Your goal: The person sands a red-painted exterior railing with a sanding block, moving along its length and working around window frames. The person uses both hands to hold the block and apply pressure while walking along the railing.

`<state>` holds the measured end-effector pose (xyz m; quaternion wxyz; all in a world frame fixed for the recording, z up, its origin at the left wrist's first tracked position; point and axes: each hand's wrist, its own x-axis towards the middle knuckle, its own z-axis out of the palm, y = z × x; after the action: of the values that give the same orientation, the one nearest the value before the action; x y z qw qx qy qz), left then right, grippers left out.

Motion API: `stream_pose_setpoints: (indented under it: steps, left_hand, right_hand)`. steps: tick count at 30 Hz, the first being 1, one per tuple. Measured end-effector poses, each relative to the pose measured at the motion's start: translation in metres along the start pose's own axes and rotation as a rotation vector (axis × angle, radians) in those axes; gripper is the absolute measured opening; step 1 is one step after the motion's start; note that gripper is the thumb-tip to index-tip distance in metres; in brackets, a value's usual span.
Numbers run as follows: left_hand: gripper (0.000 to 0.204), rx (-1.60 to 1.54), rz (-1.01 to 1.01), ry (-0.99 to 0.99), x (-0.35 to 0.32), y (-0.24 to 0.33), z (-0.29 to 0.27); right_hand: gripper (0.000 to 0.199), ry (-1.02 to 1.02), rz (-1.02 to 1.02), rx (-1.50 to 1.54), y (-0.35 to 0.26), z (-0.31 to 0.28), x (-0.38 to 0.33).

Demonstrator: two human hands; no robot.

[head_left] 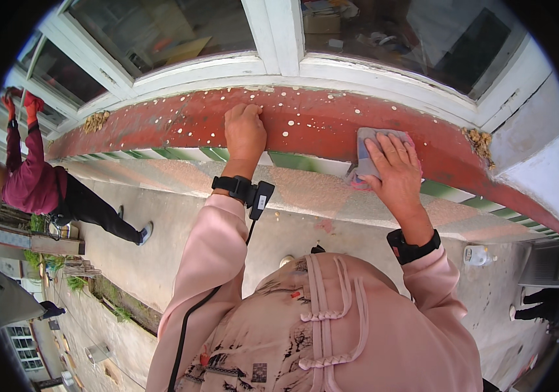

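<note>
My left hand (245, 130) rests on the red window sill (188, 121) with its fingers curled in. Whatever those fingers may hold is hidden from sight. Farther right, my right hand (394, 160) presses a folded grey and pink cloth (366, 140) onto the sill, near its front edge. The cloth's lower corner hangs over the green and white tiles (305, 163) below. Pale spots and specks dot the red paint around both hands.
White-framed windows (282, 39) rise behind the sill. Small brownish clumps lie at its left (96, 121) and right (479, 145). At far left, a person (37, 176) in red gloves reaches to another window. A translucent plastic jug (477, 255) stands on the ground at right.
</note>
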<state>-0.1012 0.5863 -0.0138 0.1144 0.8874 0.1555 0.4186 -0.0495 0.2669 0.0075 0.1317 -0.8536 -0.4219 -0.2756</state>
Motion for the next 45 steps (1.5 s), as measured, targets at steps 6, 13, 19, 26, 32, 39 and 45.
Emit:
stream_pose_setpoints:
  steps: [6,13,19,26,32,39,45]
  left_hand:
    - [0.015,0.021,-0.049,-0.054,0.001,0.004,-0.003]
    - [0.015,0.023,-0.026,-0.031,0.001,0.005,-0.002]
    - [0.015,0.034,-0.003,-0.036,0.003,0.004,-0.002]
    - [0.015,-0.098,0.161,-0.113,0.01,-0.043,-0.024]
    - [0.017,0.196,-0.04,-0.046,0.017,-0.127,-0.064]
    - [0.016,0.257,-0.059,-0.051,0.025,-0.183,-0.073]
    - [0.015,0.189,0.01,-0.097,0.031,-0.192,-0.068]
  right_hand:
    - [0.073,-0.037,0.033,-0.03,0.029,-0.016,-0.016]
    - [0.075,-0.052,0.02,-0.03,0.031,-0.016,-0.017]
    - [0.074,-0.065,0.021,-0.042,0.031,-0.017,-0.018]
    - [0.074,-0.094,-0.005,-0.081,0.033,-0.014,-0.017]
    - [0.077,-0.14,-0.003,-0.139,0.02,-0.006,-0.011]
    - [0.082,-0.201,-0.005,-0.187,-0.035,0.024,0.02]
    - [0.08,-0.171,-0.067,-0.171,-0.097,0.052,0.056]
